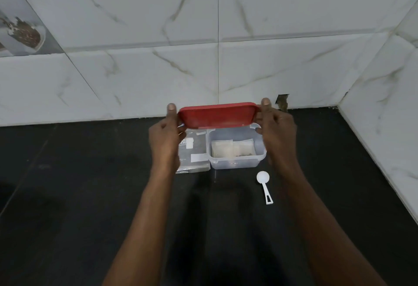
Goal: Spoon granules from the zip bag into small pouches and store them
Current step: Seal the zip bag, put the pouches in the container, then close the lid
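A red rectangular lid (pixel 217 115) hangs in the air above the far side of a clear plastic box (pixel 235 163). My left hand (pixel 165 136) grips the lid's left end and my right hand (pixel 276 127) grips its right end. Inside the box lie small filled pouches (pixel 233 149) of pale granules. The clear zip bag (pixel 194 152) with white labels lies flat just left of the box, partly hidden by my left hand. A white plastic spoon (pixel 264 184) lies on the counter in front of the box, to the right.
Everything sits on a black counter (pixel 90 184). White marble-tiled walls (pixel 217 59) close the back and the right side, forming a corner at the far right.
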